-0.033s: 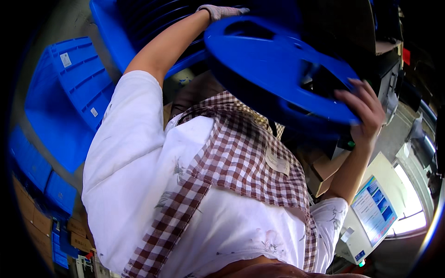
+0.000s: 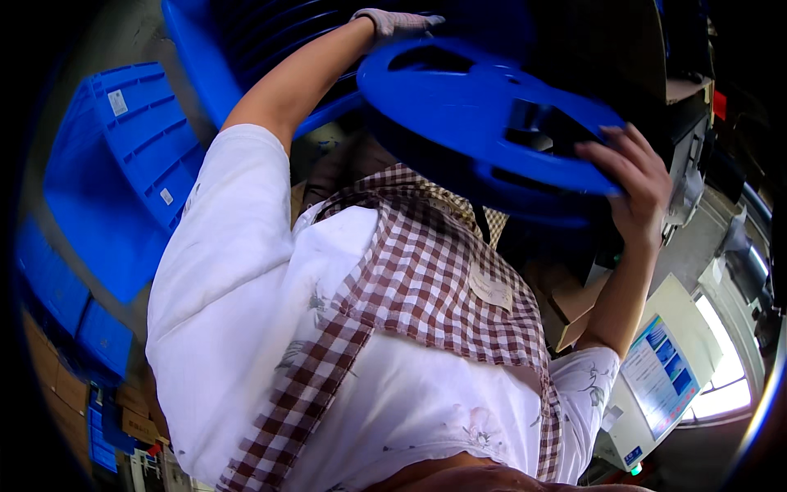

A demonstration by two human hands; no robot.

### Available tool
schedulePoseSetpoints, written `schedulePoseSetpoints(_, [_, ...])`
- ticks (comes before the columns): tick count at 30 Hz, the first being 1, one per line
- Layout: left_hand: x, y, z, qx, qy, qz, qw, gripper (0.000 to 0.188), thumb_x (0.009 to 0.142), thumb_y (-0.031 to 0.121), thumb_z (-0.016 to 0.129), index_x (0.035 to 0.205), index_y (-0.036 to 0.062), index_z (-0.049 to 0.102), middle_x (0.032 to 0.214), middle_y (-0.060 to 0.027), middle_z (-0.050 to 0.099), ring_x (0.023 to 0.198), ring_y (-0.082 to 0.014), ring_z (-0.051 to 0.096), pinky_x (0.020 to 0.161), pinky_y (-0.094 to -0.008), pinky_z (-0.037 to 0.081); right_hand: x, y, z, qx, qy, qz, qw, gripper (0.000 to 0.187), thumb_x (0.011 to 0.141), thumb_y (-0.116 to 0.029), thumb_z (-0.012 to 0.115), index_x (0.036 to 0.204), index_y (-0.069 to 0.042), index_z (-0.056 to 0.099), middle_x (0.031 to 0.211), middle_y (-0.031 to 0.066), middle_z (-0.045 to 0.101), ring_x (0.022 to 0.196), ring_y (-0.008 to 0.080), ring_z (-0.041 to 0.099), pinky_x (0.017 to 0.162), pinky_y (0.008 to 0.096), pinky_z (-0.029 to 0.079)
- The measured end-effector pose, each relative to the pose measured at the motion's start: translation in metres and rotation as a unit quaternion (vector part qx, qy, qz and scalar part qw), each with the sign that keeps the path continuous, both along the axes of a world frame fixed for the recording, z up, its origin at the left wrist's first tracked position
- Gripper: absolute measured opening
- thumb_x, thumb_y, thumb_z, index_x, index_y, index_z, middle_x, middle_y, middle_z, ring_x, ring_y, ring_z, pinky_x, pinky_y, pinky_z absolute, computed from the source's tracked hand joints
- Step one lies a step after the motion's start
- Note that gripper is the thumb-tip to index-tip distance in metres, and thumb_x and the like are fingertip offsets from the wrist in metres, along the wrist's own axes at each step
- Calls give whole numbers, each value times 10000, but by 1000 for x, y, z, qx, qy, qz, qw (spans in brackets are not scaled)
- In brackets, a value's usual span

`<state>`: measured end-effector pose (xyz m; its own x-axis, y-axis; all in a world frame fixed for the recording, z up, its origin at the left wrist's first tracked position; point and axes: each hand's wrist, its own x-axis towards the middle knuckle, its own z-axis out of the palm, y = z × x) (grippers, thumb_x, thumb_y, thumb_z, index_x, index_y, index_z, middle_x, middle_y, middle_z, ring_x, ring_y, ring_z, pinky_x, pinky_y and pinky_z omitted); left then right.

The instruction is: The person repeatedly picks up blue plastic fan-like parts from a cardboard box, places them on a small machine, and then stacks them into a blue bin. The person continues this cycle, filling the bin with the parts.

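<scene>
At the far left, some blue boxes [image 2: 53,271] stand close together. Next to them is a tilted blue crate [image 2: 147,119], which has two white labels on its side. To the right of it, a larger blue crate [image 2: 199,57] contains dark discs [image 2: 275,37] in a row. The left hand [image 2: 398,22], in a pale glove, is over this place, just beside the upper edge of the blue reel [image 2: 471,107]. I cannot tell if its grip is closed on something. The blue reel is tilted in front of the checked apron [image 2: 451,279], and its windows are open. At its right end, the bare right hand [image 2: 641,184] has its grip clamped on the rim; the fingers are a little blurred. Farther right, a printed sheet [image 2: 660,373] is on a pale panel [image 2: 684,320].
</scene>
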<state>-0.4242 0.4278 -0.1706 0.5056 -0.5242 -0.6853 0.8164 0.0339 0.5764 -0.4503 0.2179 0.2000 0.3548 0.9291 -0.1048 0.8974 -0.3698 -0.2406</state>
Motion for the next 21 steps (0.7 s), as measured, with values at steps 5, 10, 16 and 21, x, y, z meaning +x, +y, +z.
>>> schedulePoseSetpoints(5, [-12,7,-5,-35,-108,-34,993,743,934,579,304,1483,106,139,1550,-121,90,1421,-235,156,1169,-345,92,17,39,-63,-82,34,36,995,265,639,-166,765,892,-127,696,698,21,564,687,187,544,548,314,469])
schedulePoseSetpoints(10, [-15,-6,76,33,-108,-97,989,629,945,506,387,1405,78,370,1472,-160,321,1348,-285,325,1125,-398,233,29,40,-62,-98,80,24,992,181,720,-196,736,892,-142,715,668,22,589,682,174,578,553,303,489])
schedulePoseSetpoints(16, [-17,-3,44,107,-204,-153,961,469,974,348,378,1403,158,392,1368,-143,465,1262,-293,440,1082,-381,319,46,54,-103,-109,57,26,992,171,812,-233,661,945,-138,711,761,37,643,779,204,615,630,322,517])
schedulePoseSetpoints(21, [-44,64,10,164,-507,64,844,356,967,272,456,1248,76,551,1156,-92,622,1055,-204,583,938,-314,440,54,37,-191,-107,17,19,994,189,867,-239,602,1021,-159,679,853,44,654,853,219,622,646,352,526])
